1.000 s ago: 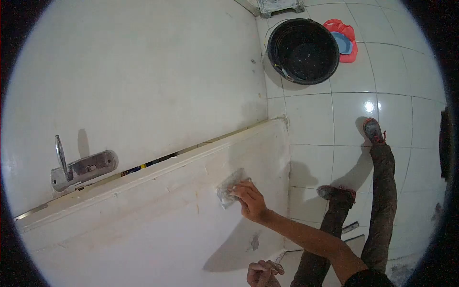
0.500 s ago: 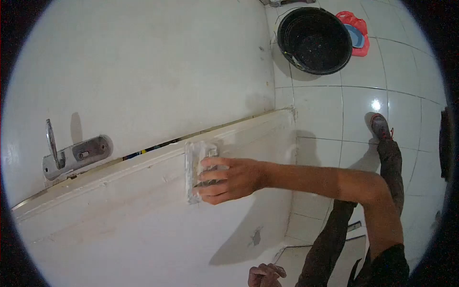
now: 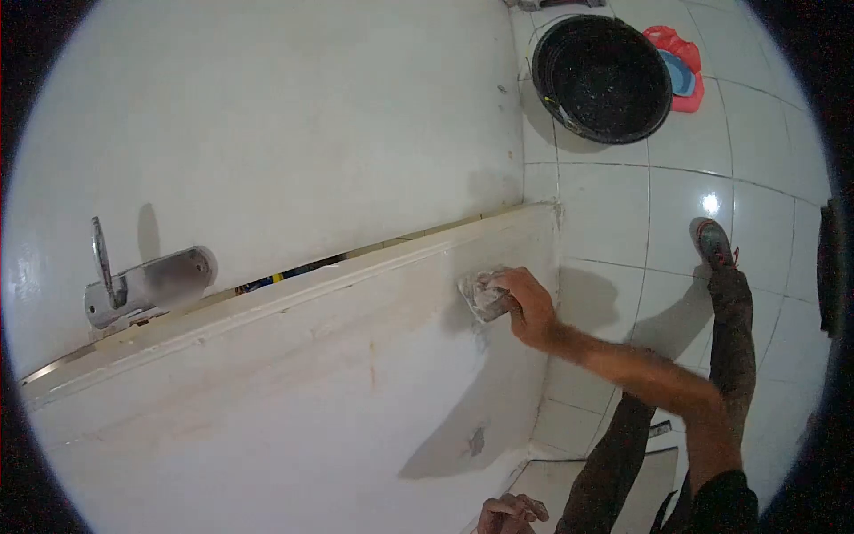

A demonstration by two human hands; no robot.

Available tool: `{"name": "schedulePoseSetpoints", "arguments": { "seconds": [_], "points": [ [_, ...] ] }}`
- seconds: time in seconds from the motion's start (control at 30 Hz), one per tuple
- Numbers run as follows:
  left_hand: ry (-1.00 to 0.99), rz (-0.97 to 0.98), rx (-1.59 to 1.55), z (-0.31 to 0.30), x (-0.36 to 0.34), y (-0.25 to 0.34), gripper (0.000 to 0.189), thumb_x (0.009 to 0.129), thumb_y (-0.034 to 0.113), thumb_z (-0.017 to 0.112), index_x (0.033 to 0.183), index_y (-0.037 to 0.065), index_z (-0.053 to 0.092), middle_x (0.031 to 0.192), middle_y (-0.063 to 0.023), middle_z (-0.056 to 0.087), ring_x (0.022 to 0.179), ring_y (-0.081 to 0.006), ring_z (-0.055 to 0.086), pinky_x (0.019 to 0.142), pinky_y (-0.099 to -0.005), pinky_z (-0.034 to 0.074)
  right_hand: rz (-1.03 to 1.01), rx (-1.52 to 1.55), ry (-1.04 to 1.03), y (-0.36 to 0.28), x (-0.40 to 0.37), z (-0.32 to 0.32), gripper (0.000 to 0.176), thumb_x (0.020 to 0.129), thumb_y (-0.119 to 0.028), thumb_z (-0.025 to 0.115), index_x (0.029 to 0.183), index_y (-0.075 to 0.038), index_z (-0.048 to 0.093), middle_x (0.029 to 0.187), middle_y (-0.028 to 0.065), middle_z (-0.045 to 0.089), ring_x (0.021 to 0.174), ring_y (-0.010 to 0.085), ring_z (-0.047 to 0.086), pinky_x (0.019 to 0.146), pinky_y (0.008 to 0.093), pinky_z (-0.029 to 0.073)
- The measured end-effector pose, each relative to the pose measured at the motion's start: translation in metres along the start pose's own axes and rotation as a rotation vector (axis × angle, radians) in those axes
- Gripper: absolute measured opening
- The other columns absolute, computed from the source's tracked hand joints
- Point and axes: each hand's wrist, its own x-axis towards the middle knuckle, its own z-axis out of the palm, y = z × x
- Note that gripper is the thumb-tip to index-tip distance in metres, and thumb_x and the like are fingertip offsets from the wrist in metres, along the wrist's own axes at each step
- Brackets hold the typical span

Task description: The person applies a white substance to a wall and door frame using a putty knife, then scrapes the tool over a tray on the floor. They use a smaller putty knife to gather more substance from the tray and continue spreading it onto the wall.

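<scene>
The sanding sheet, grey, crumpled and dusted white, is pressed against the white door frame near its right end. The right hand clamps it with bent fingers. The left hand hangs low with fingers curled; whether it holds anything cannot be told.

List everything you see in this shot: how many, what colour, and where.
door: one, white, upper left
door handle: one, silver, far left on the door
wall: one, white and scuffed, lower left
bucket: one, black, top right on the floor
tub: one, red with something blue inside, behind the bucket
floor: white glossy tiles, right
sanding pad: one, grey-white, against the wall
legs: two, dark trousers, right
right hand: grips the sanding pad
left hand: bottom edge, fingers curled
</scene>
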Motion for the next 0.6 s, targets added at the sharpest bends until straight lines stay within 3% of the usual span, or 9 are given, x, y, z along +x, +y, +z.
{"name": "schedulePoseSetpoints", "arguments": {
  "seconds": [0.03,0.07,0.17,0.3,0.4,0.47,0.53,0.6],
  "points": [
    [-0.003,-0.001,-0.012,0.001,0.000,0.004,0.012,0.087,0.007,0.060,0.084,0.007,0.048,0.071,-0.0042,0.050,0.058,-0.0174,0.050,0.050,-0.0319,0.044,0.144,0.169,0.185,-0.018,0.012,0.003,0.044,0.074,0.013,0.052,0.113,-0.006,0.055,0.114,0.0148,0.058,0.113,0.0326,0.052,0.103,0.0499,0.038],
    [0.016,-0.004,0.017,0.001,0.000,0.007,0.013,0.088,0.008,0.060,0.084,0.007,0.048,0.071,-0.0039,0.049,0.057,-0.0171,0.049,0.050,-0.0317,0.044,0.140,0.161,0.179,-0.025,0.022,0.006,0.044,0.074,0.013,0.052,0.113,-0.006,0.055,0.114,0.0148,0.058,0.113,0.0326,0.052,0.103,0.0499,0.038],
    [0.042,0.001,0.026,-0.001,-0.001,0.015,0.014,0.089,0.009,0.060,0.083,0.008,0.047,0.071,-0.0034,0.048,0.058,-0.0168,0.049,0.050,-0.0313,0.044,-0.069,-0.049,0.316,-0.029,0.050,0.019,0.039,0.074,0.013,0.052,0.108,-0.005,0.054,0.112,0.0151,0.058,0.104,0.0358,0.054,0.093,0.0519,0.042],
    [0.025,0.006,-0.009,-0.008,0.002,0.012,0.015,0.088,0.010,0.062,0.083,0.009,0.047,0.070,-0.0028,0.048,0.061,-0.0166,0.050,0.051,-0.0311,0.044,-0.038,-0.073,0.454,-0.031,0.042,0.059,0.029,0.075,0.011,0.053,0.100,-0.003,0.056,0.108,0.0144,0.063,0.100,0.0320,0.059,0.095,0.0494,0.042],
    [0.053,-0.029,-0.004,-0.005,-0.001,0.006,0.016,0.086,0.012,0.063,0.083,0.009,0.048,0.070,-0.0027,0.048,0.061,-0.0168,0.050,0.051,-0.0313,0.044,-0.008,-0.084,0.452,-0.034,0.013,0.075,0.034,0.071,0.009,0.055,0.102,-0.005,0.057,0.105,0.0127,0.061,0.100,0.0332,0.056,0.089,0.0492,0.043],
    [0.065,-0.039,0.003,0.000,-0.003,0.006,0.016,0.086,0.013,0.064,0.083,0.009,0.048,0.070,-0.0027,0.048,0.061,-0.0171,0.050,0.051,-0.0316,0.044,-0.024,-0.059,0.420,-0.029,-0.012,0.076,0.034,0.071,0.008,0.056,0.102,-0.007,0.058,0.106,0.0119,0.061,0.102,0.0324,0.056,0.093,0.0490,0.043],
    [0.078,-0.040,0.081,0.007,-0.004,0.008,0.015,0.085,0.013,0.063,0.083,0.008,0.049,0.070,-0.0026,0.049,0.060,-0.0174,0.051,0.051,-0.0316,0.045,0.027,-0.079,0.181,-0.034,-0.018,0.057,0.034,0.071,0.008,0.055,0.100,-0.008,0.059,0.108,0.0097,0.060,0.106,0.0306,0.054,0.098,0.0489,0.040],
    [0.035,-0.038,0.054,0.004,-0.005,0.007,0.014,0.086,0.012,0.062,0.083,0.008,0.049,0.070,-0.0026,0.049,0.059,-0.0175,0.051,0.051,-0.0314,0.045,-0.033,-0.097,0.159,-0.043,-0.004,0.036,0.031,0.072,0.005,0.058,0.100,-0.010,0.059,0.110,0.0080,0.060,0.108,0.0286,0.054,0.100,0.0480,0.039]
  ]
}}
